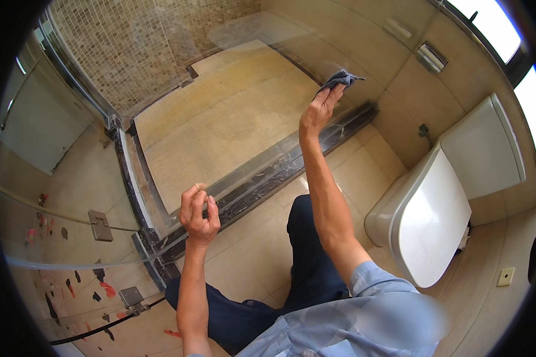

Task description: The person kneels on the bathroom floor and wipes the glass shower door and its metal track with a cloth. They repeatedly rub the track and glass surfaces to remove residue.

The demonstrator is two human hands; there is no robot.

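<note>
Showing half-bent fingers: left hand, near the left end of the dark marble curb; whether it grips anything, cannot tell. Farther out: right hand, grasping one cloth, grey-blue, bunched, projecting past the fingertips; located near the curb's right end, well apart from the left hand. Beyond the curb: beige ribbed shower floor.

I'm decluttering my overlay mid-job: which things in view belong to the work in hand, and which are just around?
Job:
- blue-grey cloth in the right hand
- clear shower glass beside it

Just around:
- white toilet
- metal wall holder
- small wall plate
</note>
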